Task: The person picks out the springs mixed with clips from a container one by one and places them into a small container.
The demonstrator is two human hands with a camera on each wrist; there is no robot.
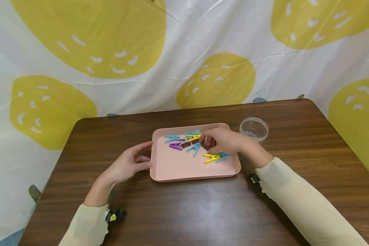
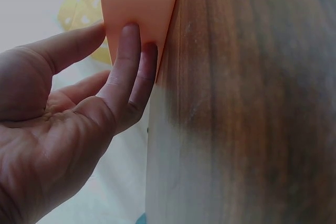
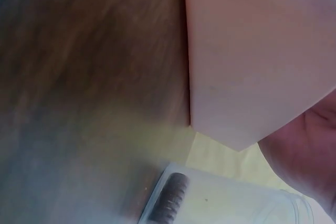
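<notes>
The pink tray (image 1: 184, 167) sits near the middle of the brown counter (image 1: 187, 212), with bare wood all round it and a wide free stretch along the near edge. The left hand (image 1: 126, 165) is against the tray's left wall, fingers (image 2: 128, 72) straight and touching the outside of the rim, thumb apart from them, gripping nothing. The right hand (image 1: 224, 140) reaches over the tray's far right part, fingers curled down at a dark brown clothespin (image 1: 205, 146); whether they actually pinch it I cannot tell. In the tray lie loose clothespins, mostly at the far side: blue (image 1: 172, 138), purple (image 1: 175, 146) and yellow (image 1: 211, 158), some overlapping. A clear round container (image 1: 254, 128) stands on the counter just beyond the tray's far right corner, apart from it, close to the right hand
</notes>
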